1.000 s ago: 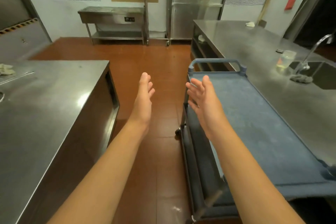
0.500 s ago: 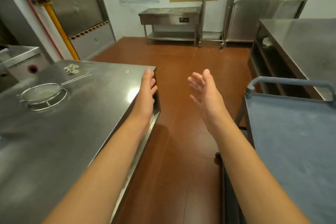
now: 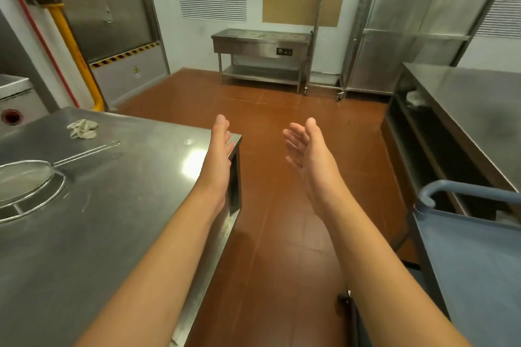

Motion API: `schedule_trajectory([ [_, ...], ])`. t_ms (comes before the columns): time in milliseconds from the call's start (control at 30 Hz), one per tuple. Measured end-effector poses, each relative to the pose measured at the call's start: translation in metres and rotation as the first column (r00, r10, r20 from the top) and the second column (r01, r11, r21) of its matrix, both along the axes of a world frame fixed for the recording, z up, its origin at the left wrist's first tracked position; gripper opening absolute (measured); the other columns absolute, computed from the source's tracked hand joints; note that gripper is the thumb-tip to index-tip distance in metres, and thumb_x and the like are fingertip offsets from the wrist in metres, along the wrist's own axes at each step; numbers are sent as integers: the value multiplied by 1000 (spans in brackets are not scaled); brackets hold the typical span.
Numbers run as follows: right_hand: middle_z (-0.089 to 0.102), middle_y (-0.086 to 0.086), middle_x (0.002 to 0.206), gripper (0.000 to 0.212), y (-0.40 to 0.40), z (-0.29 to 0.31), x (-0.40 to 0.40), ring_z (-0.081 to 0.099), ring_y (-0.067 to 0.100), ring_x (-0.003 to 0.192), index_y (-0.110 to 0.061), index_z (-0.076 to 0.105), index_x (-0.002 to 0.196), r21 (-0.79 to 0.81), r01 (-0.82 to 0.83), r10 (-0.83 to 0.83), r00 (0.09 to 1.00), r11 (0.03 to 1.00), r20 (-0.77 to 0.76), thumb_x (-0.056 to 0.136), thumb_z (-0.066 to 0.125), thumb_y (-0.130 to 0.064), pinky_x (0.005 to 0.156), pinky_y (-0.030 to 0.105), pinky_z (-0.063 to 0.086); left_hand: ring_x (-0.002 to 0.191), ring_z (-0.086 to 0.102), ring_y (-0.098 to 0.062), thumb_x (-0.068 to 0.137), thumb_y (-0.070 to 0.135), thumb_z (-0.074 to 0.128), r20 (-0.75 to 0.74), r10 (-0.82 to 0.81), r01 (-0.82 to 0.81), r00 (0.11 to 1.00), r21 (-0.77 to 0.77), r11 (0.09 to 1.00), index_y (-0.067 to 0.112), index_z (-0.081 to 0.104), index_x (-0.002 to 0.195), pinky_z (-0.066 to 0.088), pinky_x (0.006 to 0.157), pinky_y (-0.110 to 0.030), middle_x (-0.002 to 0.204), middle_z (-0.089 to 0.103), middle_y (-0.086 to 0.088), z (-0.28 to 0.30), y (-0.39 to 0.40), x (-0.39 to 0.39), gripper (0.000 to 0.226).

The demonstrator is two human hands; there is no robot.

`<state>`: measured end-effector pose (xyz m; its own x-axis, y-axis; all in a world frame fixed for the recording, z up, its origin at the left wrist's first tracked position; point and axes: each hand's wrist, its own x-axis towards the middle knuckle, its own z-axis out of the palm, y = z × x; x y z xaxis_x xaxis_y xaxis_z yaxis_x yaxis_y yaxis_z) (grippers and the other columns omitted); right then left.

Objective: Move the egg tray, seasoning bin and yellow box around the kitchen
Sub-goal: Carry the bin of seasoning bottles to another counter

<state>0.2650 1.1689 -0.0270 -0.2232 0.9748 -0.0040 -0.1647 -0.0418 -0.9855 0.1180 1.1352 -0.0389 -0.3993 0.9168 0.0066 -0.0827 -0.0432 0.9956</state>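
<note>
The view has swung leftward over the last second: the blue cart (image 3: 476, 262), which a moment ago filled the right-centre of the picture with the sink worktop beyond it, now sits cropped at the right edge, while the steel worktop (image 3: 98, 220) on the left has come fully into sight with its strainer (image 3: 25, 180) and crumpled rag (image 3: 82, 128). The yellow pipe (image 3: 67, 36) and the metal door (image 3: 112, 5) have also appeared at the far left. This reads as the person turning to scan the kitchen, and it suggests the carrying has not begun, or that a fresh item is being sought: neither the egg tray, the seasoning bin nor the yellow box shows anywhere in the present view, on either worktop, on the cart, or on the low steel table (image 3: 260, 58) against the back wall. Both arms are stretched forward at about the same height as before. The left hand (image 3: 221, 155) is held edge-on above the corner of the left worktop, fingers straight and together, holding nothing. The right hand (image 3: 310, 155) hovers over the floor, palm turned inward, fingers spread and relaxed, likewise holding nothing.
</note>
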Motion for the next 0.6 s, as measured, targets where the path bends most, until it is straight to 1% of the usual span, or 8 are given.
schedule_trajectory([
  [100, 51, -1, 146, 58, 43, 2, -5, 43, 16, 138, -18, 43, 147, -6, 57, -57, 998, 998, 7, 103, 27, -52, 118, 40, 31, 146, 35, -15, 100, 65, 21, 22, -14, 14, 1000, 4, 1000, 30, 29, 156, 22, 122, -46, 162, 31, 4, 4, 50, -6, 67],
  [267, 52, -3, 145, 59, 120, -3, 2, 45, 15, 137, -20, 44, 146, -13, 139, -139, 990, 990, 4, 102, 26, -54, 117, 40, 33, 146, 34, -15, 100, 65, 19, 9, -74, 74, 997, -11, 997, 31, 28, 156, 20, 122, -49, 163, 30, 4, -4, 133, -4, 67],
  [367, 52, -4, 146, 59, 175, -11, 9, 44, 14, 137, -20, 44, 147, -6, 146, -146, 989, 989, 8, 102, 26, -55, 118, 40, 32, 145, 35, -15, 96, 69, 20, 7, -96, 96, 995, -4, 995, 30, 28, 157, 20, 122, -49, 163, 30, 3, -12, 192, 2, 72],
  [467, 52, -5, 146, 59, 233, -19, 19, 44, 12, 137, -22, 43, 147, 5, 159, -159, 987, 987, 17, 102, 25, -56, 117, 38, 32, 145, 36, -15, 96, 70, 20, -16, -120, 120, 993, -11, 993, 31, 28, 156, 20, 122, -49, 162, 31, 4, -19, 249, 14, 72],
  [533, 51, -6, 146, 60, 274, -21, 27, 44, 12, 137, -22, 43, 148, -3, 160, -160, 987, 987, 18, 102, 25, -56, 116, 37, 32, 144, 36, -15, 90, 74, 22, -31, -129, 128, 991, -35, 991, 32, 29, 156, 21, 122, -49, 162, 31, 5, -18, 289, 21, 79],
  [600, 50, -5, 147, 59, 315, -20, 33, 43, 13, 138, -22, 42, 148, -15, 151, -151, 988, 988, 11, 102, 24, -55, 115, 36, 31, 144, 36, -15, 93, 73, 22, -33, -129, 127, 991, -45, 991, 32, 29, 156, 22, 121, -47, 162, 31, 4, -16, 329, 25, 76],
])
